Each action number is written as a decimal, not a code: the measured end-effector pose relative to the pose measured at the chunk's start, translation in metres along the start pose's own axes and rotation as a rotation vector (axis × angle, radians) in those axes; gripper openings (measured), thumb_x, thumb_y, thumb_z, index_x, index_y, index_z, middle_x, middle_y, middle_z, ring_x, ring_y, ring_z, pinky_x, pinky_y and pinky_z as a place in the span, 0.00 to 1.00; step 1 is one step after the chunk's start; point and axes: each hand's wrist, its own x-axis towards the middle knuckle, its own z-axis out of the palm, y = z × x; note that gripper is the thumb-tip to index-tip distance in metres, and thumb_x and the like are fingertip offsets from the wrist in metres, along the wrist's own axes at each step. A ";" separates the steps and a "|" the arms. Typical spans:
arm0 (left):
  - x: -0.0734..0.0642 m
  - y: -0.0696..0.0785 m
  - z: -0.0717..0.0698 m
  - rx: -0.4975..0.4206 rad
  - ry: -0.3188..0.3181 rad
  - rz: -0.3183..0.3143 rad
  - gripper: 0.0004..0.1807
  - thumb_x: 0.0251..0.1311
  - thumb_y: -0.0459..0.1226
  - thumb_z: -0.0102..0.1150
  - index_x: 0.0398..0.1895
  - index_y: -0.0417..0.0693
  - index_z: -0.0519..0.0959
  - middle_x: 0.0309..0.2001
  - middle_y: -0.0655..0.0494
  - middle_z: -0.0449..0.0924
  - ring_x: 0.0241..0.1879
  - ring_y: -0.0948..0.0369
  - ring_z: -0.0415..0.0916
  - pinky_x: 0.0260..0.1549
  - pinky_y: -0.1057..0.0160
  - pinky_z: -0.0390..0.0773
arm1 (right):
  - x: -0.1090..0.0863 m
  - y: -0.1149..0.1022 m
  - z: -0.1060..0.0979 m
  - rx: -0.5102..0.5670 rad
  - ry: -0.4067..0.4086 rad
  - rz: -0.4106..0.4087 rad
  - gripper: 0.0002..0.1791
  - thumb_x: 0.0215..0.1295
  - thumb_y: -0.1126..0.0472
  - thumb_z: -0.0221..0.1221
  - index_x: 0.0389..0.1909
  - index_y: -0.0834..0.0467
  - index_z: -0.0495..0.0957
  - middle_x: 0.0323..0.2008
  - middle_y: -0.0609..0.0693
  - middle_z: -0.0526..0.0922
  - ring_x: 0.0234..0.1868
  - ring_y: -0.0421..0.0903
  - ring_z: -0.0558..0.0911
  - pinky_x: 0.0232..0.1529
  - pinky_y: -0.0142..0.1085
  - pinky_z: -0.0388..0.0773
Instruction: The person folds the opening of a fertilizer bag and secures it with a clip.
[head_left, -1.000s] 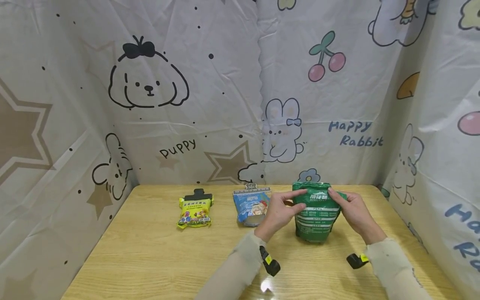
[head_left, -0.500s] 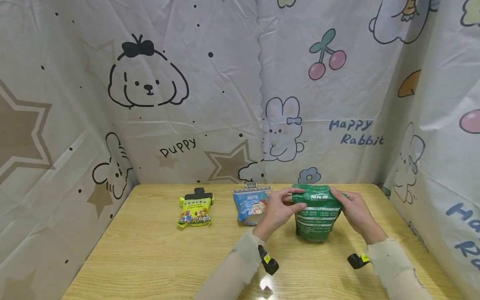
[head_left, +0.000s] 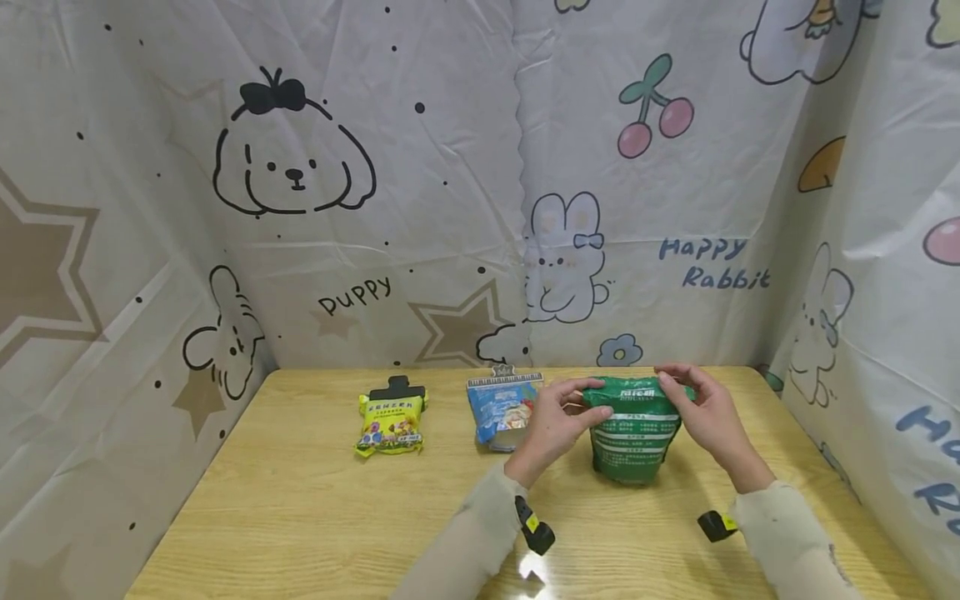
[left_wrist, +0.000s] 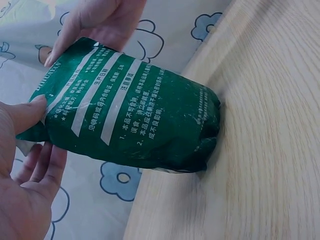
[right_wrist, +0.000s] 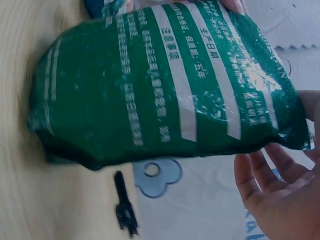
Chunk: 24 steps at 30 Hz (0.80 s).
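Note:
A green plastic bag (head_left: 633, 446) with white printed bands stands upright on the wooden table, right of the middle. My left hand (head_left: 555, 421) pinches its upper left edge, thumb on the printed front and fingers behind, as the left wrist view also shows on the bag (left_wrist: 135, 110). At the upper right corner, my right hand (head_left: 711, 417) holds the bag with the thumb in front and the fingers reaching behind. The top edge of the bag tips backward. In the right wrist view, the fingers of the right hand (right_wrist: 280, 195) curl below the bag's side.
To the left lies a yellow bag (head_left: 392, 427) with a black clip (head_left: 397, 388) on its top. Between it and the green bag is a blue bag (head_left: 498, 412) with a ruler-like clip (head_left: 504, 380). A black clip-like thing (right_wrist: 125, 207) lies behind the green bag.
The green bag's top edge has sunk and tilted backward, shortening its upper print in view. My right fingers have risen behind the top edge. The left hand keeps its hold.

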 end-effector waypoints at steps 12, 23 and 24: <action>0.000 -0.003 -0.001 0.078 0.012 0.073 0.17 0.63 0.44 0.69 0.54 0.54 0.84 0.66 0.55 0.78 0.66 0.57 0.73 0.60 0.48 0.79 | -0.008 -0.002 0.004 -0.180 0.006 -0.234 0.21 0.72 0.53 0.62 0.59 0.61 0.78 0.62 0.62 0.80 0.63 0.62 0.77 0.60 0.64 0.74; -0.004 -0.007 0.000 0.104 0.026 0.070 0.15 0.64 0.48 0.67 0.51 0.54 0.85 0.53 0.58 0.86 0.52 0.65 0.81 0.57 0.54 0.80 | -0.010 0.005 0.002 -0.234 0.057 -0.226 0.12 0.70 0.51 0.64 0.48 0.50 0.86 0.49 0.51 0.88 0.44 0.24 0.74 0.45 0.34 0.77; -0.003 -0.008 0.000 0.103 0.028 0.071 0.14 0.64 0.48 0.67 0.50 0.55 0.85 0.52 0.58 0.87 0.50 0.65 0.81 0.55 0.57 0.81 | -0.010 0.006 0.002 -0.231 0.060 -0.221 0.11 0.70 0.51 0.64 0.48 0.50 0.86 0.49 0.51 0.88 0.43 0.23 0.75 0.45 0.35 0.78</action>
